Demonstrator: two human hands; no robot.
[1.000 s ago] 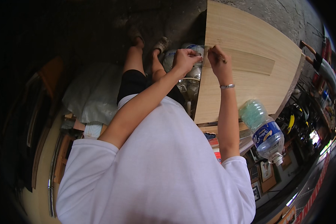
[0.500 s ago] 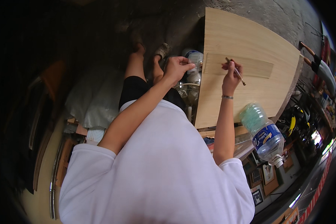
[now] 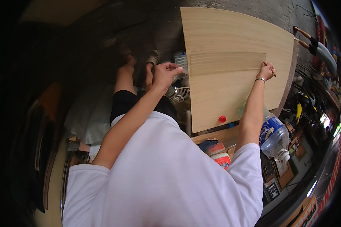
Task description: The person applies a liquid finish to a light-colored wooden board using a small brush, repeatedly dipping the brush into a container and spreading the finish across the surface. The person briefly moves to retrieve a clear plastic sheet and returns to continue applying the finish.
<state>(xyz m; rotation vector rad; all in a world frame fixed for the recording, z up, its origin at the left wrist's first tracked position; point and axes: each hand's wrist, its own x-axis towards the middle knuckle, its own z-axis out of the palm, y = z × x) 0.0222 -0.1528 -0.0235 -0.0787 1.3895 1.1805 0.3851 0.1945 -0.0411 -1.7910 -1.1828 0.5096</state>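
Observation:
A large light wood-grain board (image 3: 223, 90) lies in front of me to the right. On it is a long, thin, flat strip (image 3: 231, 61) of much the same colour, perhaps see-through. At the strip's far right end, my right hand (image 3: 268, 71) grips a slim pen-like stick (image 3: 275, 75), its tip close to the board. My left hand (image 3: 166, 77) is off the board's left edge, thumb and fingers pinched together. Whether anything thin sits in that pinch I cannot make out. A red cap (image 3: 222, 118) rests near the board's near edge.
A large clear bottle with a blue label (image 3: 273, 132) stands beyond my right forearm. A white container with a red label (image 3: 220, 159) is beside my shirt. Left of the board are a fan (image 3: 180, 96) and clear plastic (image 3: 181, 60). Another person (image 3: 325, 53) bends at far right.
My right hand has moved right along the strip to its far end, still holding the stick. My left hand stays pinched by the board's left edge. The red cap has come into view.

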